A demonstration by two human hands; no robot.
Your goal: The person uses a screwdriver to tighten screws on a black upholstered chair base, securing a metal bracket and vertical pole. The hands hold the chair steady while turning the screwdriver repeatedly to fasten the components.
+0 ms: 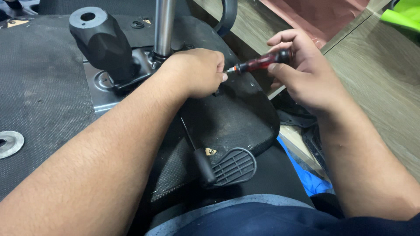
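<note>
Upturned chair base [43, 87]; steel column [165, 26] behind left hand [197, 72].

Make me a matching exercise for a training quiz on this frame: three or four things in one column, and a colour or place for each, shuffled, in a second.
1. screwdriver handle
2. paddle lever
3. metal column
4. washer

a. far left, on the chair underside
b. black and ribbed, nearest the camera
c. translucent red, in the right hand
d. shiny, upright behind the left hand

Pairs: 1-c, 2-b, 3-d, 4-a
</note>
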